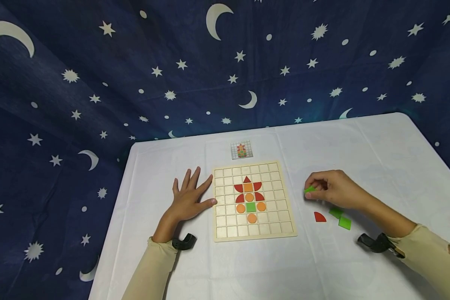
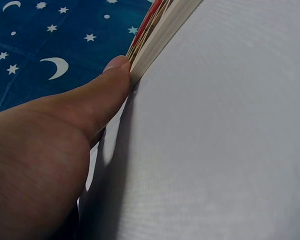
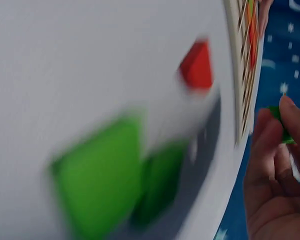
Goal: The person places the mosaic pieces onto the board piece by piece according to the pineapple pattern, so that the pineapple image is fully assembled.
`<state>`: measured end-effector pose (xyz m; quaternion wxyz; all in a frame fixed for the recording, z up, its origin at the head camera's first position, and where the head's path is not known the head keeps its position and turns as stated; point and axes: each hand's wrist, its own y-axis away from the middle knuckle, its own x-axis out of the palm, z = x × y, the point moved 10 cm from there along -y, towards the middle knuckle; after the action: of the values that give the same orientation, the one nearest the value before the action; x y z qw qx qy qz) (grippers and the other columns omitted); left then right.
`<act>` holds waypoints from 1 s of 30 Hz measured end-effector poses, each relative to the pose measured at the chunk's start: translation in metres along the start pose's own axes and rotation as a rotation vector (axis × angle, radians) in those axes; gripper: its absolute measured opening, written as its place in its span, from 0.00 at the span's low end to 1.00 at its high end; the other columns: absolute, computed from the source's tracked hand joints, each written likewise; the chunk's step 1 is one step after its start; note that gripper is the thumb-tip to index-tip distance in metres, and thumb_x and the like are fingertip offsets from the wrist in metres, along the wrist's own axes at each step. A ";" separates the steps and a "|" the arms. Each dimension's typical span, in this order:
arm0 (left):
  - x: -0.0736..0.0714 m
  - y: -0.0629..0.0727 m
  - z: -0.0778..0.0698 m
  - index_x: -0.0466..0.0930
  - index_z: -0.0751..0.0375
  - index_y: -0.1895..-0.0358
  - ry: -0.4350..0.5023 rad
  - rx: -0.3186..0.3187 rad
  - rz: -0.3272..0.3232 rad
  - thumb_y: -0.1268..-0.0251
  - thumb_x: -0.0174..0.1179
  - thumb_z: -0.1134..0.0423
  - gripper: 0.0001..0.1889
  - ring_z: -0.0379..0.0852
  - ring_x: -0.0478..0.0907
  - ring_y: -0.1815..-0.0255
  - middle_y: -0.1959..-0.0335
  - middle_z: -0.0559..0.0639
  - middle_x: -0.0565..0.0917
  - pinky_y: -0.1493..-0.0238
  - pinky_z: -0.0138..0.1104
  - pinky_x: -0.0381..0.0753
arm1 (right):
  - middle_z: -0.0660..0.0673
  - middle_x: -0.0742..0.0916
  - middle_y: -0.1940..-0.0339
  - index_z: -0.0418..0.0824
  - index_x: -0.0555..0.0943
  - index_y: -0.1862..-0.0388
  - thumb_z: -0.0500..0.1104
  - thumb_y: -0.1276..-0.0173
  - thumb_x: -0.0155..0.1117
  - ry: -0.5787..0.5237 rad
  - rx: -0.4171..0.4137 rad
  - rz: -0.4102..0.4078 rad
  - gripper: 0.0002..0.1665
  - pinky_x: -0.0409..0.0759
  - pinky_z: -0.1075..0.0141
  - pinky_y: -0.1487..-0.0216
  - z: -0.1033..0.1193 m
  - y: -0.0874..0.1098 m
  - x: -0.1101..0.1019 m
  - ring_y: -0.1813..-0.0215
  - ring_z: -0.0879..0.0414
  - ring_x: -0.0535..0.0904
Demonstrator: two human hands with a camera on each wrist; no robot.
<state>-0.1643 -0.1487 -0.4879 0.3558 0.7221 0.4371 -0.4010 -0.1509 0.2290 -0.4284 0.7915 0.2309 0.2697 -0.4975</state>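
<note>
Right of the gridded board [image 1: 255, 239], the right hand [image 1: 331, 188] pinches a green tile [image 1: 309, 189], best held level; at the board's left, the spread left hand [image 1: 189, 198] touches it, ideally keeping it still.

Soft light brightens my tabletop [image 1: 247, 268] in the head view, the backdrop [image 1: 195, 43] dimmer above. In the right wrist view, green tiles [image 3: 100, 175] blur heavily at lower left, a grey shadow between them and my right fingers [image 3: 267, 136].
</note>
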 end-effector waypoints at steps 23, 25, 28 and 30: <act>0.000 0.000 -0.001 0.55 0.37 0.19 -0.002 0.005 0.003 0.34 0.59 0.32 0.43 0.61 0.26 0.14 0.13 0.52 0.37 0.26 0.70 0.22 | 0.59 0.84 0.79 0.48 0.88 0.68 0.36 0.41 0.77 -0.113 -0.109 0.146 0.07 0.78 0.70 0.66 0.061 -0.025 0.107 0.74 0.66 0.78; -0.001 0.000 -0.002 0.55 0.38 0.19 -0.002 0.010 -0.001 0.34 0.60 0.33 0.43 0.61 0.27 0.14 0.13 0.53 0.38 0.26 0.70 0.23 | 0.60 0.84 0.79 0.49 0.88 0.69 0.36 0.42 0.77 -0.101 -0.109 0.142 0.08 0.78 0.71 0.66 0.062 -0.025 0.108 0.73 0.66 0.77; -0.002 0.000 -0.002 0.55 0.38 0.19 0.000 0.005 0.001 0.34 0.60 0.33 0.43 0.61 0.26 0.14 0.13 0.52 0.38 0.26 0.70 0.23 | 0.61 0.84 0.79 0.50 0.88 0.71 0.37 0.43 0.79 -0.076 -0.115 0.128 0.08 0.77 0.71 0.68 0.064 -0.025 0.110 0.73 0.66 0.76; -0.002 0.000 -0.001 0.55 0.37 0.19 0.001 0.002 0.001 0.34 0.59 0.32 0.43 0.60 0.26 0.14 0.13 0.52 0.37 0.26 0.69 0.22 | 0.61 0.85 0.79 0.50 0.89 0.72 0.37 0.44 0.80 -0.048 -0.134 0.107 0.08 0.77 0.71 0.68 0.066 -0.025 0.109 0.73 0.67 0.76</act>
<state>-0.1644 -0.1480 -0.4858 0.3550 0.7231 0.4364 -0.4008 -0.1216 0.1044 -0.4528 0.8368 0.1795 0.2705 -0.4408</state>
